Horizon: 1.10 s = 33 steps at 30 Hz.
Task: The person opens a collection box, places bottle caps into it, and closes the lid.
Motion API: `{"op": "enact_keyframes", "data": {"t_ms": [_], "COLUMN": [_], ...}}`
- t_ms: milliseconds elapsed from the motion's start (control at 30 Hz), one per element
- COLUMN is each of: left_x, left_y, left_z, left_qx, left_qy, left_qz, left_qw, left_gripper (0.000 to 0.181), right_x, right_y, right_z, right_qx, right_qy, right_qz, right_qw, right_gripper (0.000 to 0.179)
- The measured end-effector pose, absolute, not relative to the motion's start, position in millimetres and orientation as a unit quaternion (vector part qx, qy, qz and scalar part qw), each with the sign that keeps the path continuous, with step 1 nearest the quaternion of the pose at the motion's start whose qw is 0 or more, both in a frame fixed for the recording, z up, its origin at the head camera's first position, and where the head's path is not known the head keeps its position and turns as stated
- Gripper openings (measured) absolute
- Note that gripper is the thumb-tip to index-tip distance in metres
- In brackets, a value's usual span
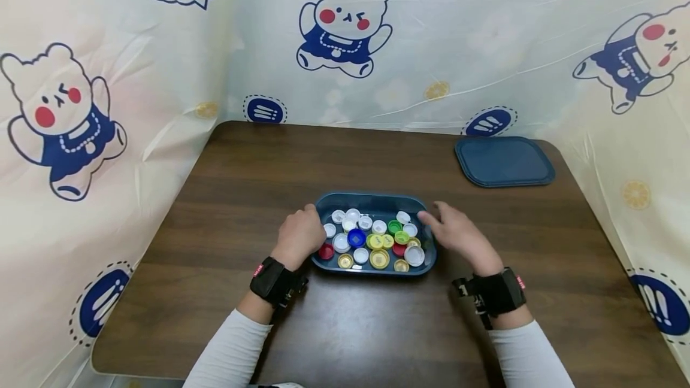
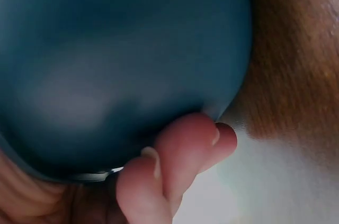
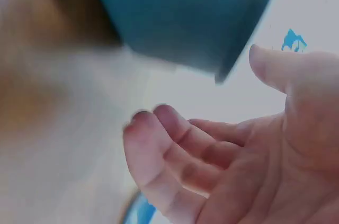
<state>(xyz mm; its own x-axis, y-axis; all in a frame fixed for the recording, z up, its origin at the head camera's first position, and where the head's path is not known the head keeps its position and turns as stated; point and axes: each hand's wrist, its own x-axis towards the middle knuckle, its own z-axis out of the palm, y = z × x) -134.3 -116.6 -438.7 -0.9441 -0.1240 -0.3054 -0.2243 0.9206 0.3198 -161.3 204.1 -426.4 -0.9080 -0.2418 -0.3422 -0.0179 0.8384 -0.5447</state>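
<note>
A dark blue tray (image 1: pixel 372 197) with rounded corners bears many bottle caps in white, yellow, green, red, blue and gold, among them a blue cap (image 1: pixel 356 238). My left hand (image 1: pixel 303 233) grips its left end. In the left wrist view the fingers (image 2: pixel 183 150) curl under the smooth bottom of the tray (image 2: pixel 132 65). My right hand (image 1: pixel 458 233) is at the tray's right end, thumb and fingers spread. The right wrist view shows a gap between those loosely bent fingers (image 3: pixel 151 155) and the tray's end (image 3: pixel 180 28).
A second dark blue tray (image 1: pixel 505 160) lies at the back right corner of the brown wooden table (image 1: pixel 259 166). Behind and at both sides of the table hangs a pale curtain (image 1: pixel 431 35) printed with bears.
</note>
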Motion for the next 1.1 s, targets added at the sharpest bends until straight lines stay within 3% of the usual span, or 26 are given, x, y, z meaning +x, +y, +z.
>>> {"op": "enact_keyframes", "data": {"t_ms": [200, 300, 433, 667, 767, 933, 1100], "left_x": [-130.7, -129.5, -128.6, -127.0, -127.3, -127.9, -128.1], "left_y": [-118.7, -119.6, -119.9, -119.1, -119.2, -120.0, -121.0], "left_z": [-437.8, -437.2, -437.7, -440.2, -441.3, -442.0, -441.9], "left_qx": [-0.088, -0.091, -0.093, -0.092, -0.091, -0.089, -0.085], "left_qy": [0.970, 0.970, 0.971, 0.971, 0.971, 0.973, 0.974], "left_qz": [0.184, 0.184, 0.186, 0.189, 0.188, 0.182, 0.181], "left_qw": [0.131, 0.127, 0.120, 0.117, 0.116, 0.111, 0.104], "left_gripper": [0.045, 0.043, 0.041, 0.038, 0.037, 0.039, 0.036], "right_x": [-198.1, -216.9, -242.1, -275.4, -282.3, -289.0, -292.0], "right_y": [239.8, 253.1, 269.4, 296.2, 302.2, 306.4, 308.7], "right_z": [-422.5, -427.7, -436.2, -454.7, -464.6, -474.6, -474.9], "right_qx": [-0.079, -0.069, -0.043, -0.003, 0.005, 0.009, 0.001], "right_qy": [0.960, 0.966, 0.974, 0.982, 0.983, 0.988, 0.988], "right_qz": [-0.267, -0.250, -0.223, -0.173, -0.160, -0.142, -0.134], "right_qw": [0.029, -0.022, -0.008, 0.081, 0.091, 0.065, 0.076], "right_gripper": [0.049, 0.039, 0.047, 0.084, 0.093, 0.092, 0.091]}}
